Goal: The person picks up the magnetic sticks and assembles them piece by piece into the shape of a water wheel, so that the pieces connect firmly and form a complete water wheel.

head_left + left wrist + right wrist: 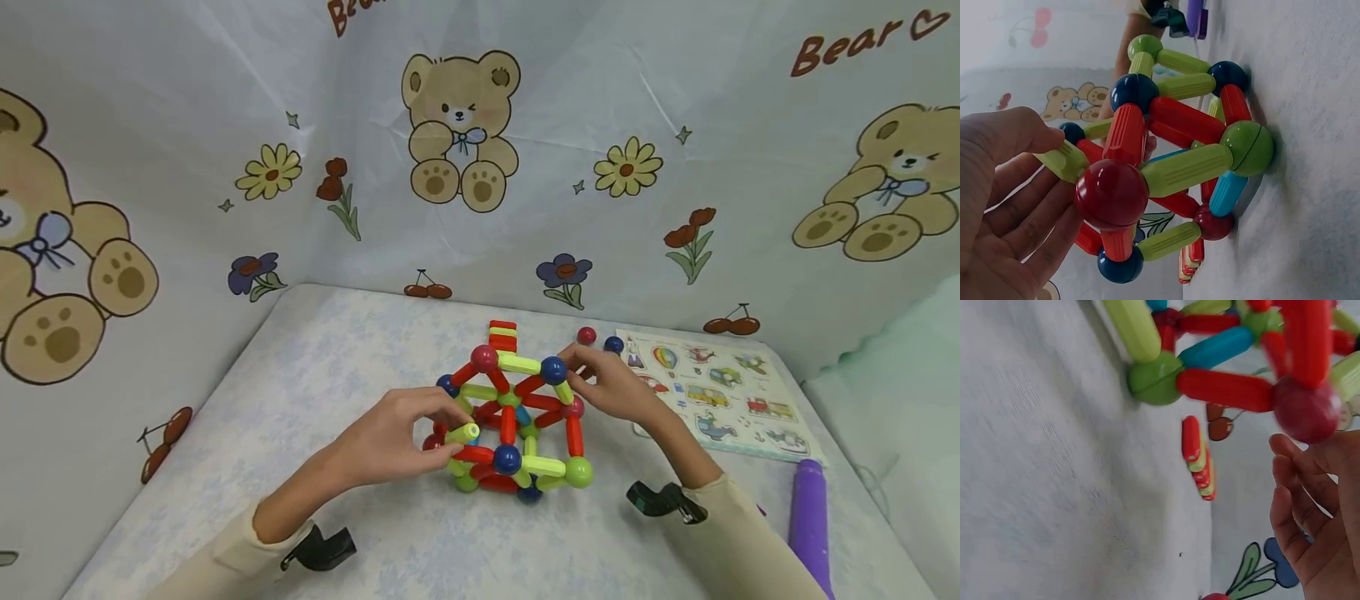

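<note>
A frame of magnetic sticks and balls (508, 425) stands on the table, its red, yellow-green and blue rods joined by coloured balls. My left hand (393, 437) pinches a yellow-green stick (1063, 161) between thumb and fingers at the frame's left side. In the left wrist view that stick's end is close to a dark red ball (1112, 195). My right hand (611, 385) holds the upper right corner, by a dark blue ball (553, 370). Its lower fingers (1291, 506) curl loosely near a red ball (1307, 411); the exact grip is partly hidden.
Behind the frame lies a row of red and yellow-green sticks (503, 335). A loose red ball (587, 336) and blue ball (613, 344) are near a picture board (738, 396) at right. A purple cylindrical object (809, 517) lies at the right edge. Bear-print cloth (525, 242) hangs behind.
</note>
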`<state>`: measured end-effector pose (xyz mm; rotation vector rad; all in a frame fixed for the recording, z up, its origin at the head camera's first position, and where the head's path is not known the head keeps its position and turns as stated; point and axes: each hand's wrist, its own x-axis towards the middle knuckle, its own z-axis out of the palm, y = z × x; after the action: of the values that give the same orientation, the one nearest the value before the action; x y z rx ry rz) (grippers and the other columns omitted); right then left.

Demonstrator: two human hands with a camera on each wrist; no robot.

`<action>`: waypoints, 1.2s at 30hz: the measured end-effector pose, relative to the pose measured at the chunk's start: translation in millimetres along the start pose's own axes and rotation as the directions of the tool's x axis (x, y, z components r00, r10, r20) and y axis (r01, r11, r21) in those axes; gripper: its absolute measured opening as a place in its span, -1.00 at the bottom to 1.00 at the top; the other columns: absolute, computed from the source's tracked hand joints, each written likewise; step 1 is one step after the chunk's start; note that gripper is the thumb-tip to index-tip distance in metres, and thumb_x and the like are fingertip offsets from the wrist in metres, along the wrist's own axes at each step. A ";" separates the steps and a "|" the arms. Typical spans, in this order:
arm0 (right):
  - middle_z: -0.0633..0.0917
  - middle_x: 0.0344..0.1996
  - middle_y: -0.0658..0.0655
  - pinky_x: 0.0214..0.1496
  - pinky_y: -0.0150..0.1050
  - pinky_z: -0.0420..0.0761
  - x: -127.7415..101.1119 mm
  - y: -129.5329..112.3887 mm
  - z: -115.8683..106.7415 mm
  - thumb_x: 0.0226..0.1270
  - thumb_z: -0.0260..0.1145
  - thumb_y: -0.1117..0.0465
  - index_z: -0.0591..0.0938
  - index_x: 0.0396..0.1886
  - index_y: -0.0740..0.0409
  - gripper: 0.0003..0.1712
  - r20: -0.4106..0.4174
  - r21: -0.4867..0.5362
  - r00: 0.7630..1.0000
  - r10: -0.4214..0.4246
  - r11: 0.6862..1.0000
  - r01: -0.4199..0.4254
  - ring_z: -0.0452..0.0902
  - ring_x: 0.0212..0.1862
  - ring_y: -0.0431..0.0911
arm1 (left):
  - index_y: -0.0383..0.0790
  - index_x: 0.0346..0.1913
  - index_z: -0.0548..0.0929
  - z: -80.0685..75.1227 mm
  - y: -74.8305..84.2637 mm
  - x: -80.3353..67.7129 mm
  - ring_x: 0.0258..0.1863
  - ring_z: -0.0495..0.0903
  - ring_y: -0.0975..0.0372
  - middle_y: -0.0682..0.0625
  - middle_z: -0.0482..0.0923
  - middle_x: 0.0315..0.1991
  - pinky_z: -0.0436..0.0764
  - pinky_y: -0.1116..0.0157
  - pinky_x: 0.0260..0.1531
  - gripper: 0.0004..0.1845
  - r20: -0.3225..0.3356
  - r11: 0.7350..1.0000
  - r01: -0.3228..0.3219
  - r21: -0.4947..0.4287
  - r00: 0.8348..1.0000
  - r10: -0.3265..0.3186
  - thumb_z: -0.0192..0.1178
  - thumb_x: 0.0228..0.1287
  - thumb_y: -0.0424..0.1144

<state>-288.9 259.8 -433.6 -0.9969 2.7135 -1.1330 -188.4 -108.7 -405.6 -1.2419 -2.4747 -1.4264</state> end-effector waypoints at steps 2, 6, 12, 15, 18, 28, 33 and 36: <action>0.81 -0.06 0.06 0.01 -0.19 0.72 16.1 4.9 2.9 0.48 0.41 0.38 0.73 0.09 0.15 -0.75 0.046 -0.008 0.999 0.004 1.000 -0.004 0.71 -0.04 -0.03 | -0.11 0.04 0.78 -0.2 -0.5 -0.2 -0.18 0.69 0.36 0.13 0.76 -0.09 0.77 0.30 -0.15 -0.71 0.020 1.000 0.018 0.007 1.000 -0.018 0.52 0.28 -0.37; 0.81 0.04 0.12 0.08 -0.09 0.68 45.7 14.6 12.8 0.32 0.55 0.40 0.73 0.16 0.19 -0.58 0.125 -0.010 0.992 -0.031 0.999 0.032 0.66 0.02 0.01 | -0.10 0.05 0.77 -1.8 -0.8 -0.1 -0.17 0.69 0.36 0.15 0.75 -0.09 0.76 0.31 -0.13 -0.70 0.044 0.999 0.052 0.011 0.998 -0.052 0.52 0.29 -0.36; 0.78 0.04 0.12 -0.07 -0.21 0.68 71.4 27.2 24.1 0.14 0.64 0.49 0.72 0.21 0.20 -0.40 0.165 -0.022 0.984 -0.074 0.997 0.078 0.61 -0.05 -0.03 | -0.09 0.08 0.75 -2.4 -1.2 1.3 -0.17 0.68 0.38 0.15 0.74 -0.07 0.75 0.32 -0.12 -0.69 0.079 0.998 0.061 0.003 0.995 -0.061 0.51 0.33 -0.33; 0.78 0.01 0.09 -0.08 -0.22 0.68 77.6 33.6 33.2 0.23 0.62 0.43 0.74 0.21 0.17 -0.47 0.177 -0.050 0.983 -0.045 0.997 0.055 0.61 -0.06 -0.04 | -0.09 0.09 0.75 -2.3 -1.3 0.3 -0.17 0.68 0.37 0.15 0.74 -0.07 0.75 0.32 -0.12 -0.69 0.088 0.998 0.061 0.004 0.994 -0.061 0.51 0.33 -0.32; 0.78 0.03 0.11 0.06 -0.10 0.72 81.1 36.1 41.9 0.31 0.58 0.36 0.75 0.21 0.16 -0.53 0.188 -0.114 0.982 -0.015 0.993 0.037 0.65 0.02 0.02 | -0.08 0.10 0.75 -3.1 -1.3 -0.8 -0.16 0.68 0.37 0.15 0.73 -0.07 0.75 0.32 -0.11 -0.69 0.088 0.998 0.066 0.009 0.994 -0.067 0.50 0.34 -0.32; 0.75 0.04 0.17 0.18 0.06 0.74 69.9 28.4 36.4 0.31 0.62 0.22 0.76 0.20 0.13 -0.53 0.244 -0.347 0.970 0.026 0.936 0.062 0.73 0.07 0.08 | -0.07 0.11 0.75 -3.4 -2.2 -0.3 -0.16 0.67 0.40 0.17 0.73 -0.07 0.75 0.31 -0.10 -0.70 0.089 0.998 0.050 0.043 0.995 -0.054 0.50 0.36 -0.29; 0.72 -0.07 0.14 0.03 0.00 0.79 47.4 24.8 19.2 0.27 0.63 0.23 0.80 0.07 0.15 -0.62 0.227 -0.425 0.968 0.110 0.905 -0.003 0.71 -0.09 -0.01 | -0.05 0.10 0.75 -4.5 -1.7 -1.7 -0.17 0.68 0.42 0.19 0.73 -0.08 0.76 0.30 -0.10 -0.70 0.081 0.997 0.055 0.057 0.995 -0.060 0.50 0.36 -0.29; 0.70 -0.12 0.10 -0.15 -0.12 0.74 31.1 27.7 7.0 0.32 0.58 0.20 0.78 0.02 0.16 -0.69 0.142 -0.417 0.978 0.151 0.905 -0.079 0.63 -0.17 -0.05 | -0.05 0.10 0.75 -5.3 -1.1 -2.5 -0.16 0.69 0.42 0.19 0.73 -0.08 0.77 0.25 -0.09 -0.69 0.076 0.997 0.059 0.056 0.995 -0.063 0.50 0.35 -0.30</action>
<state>-326.9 252.1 -450.4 -0.9020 2.8774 -0.4369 -189.2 -114.5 -404.3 -1.2461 -2.6051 -1.3393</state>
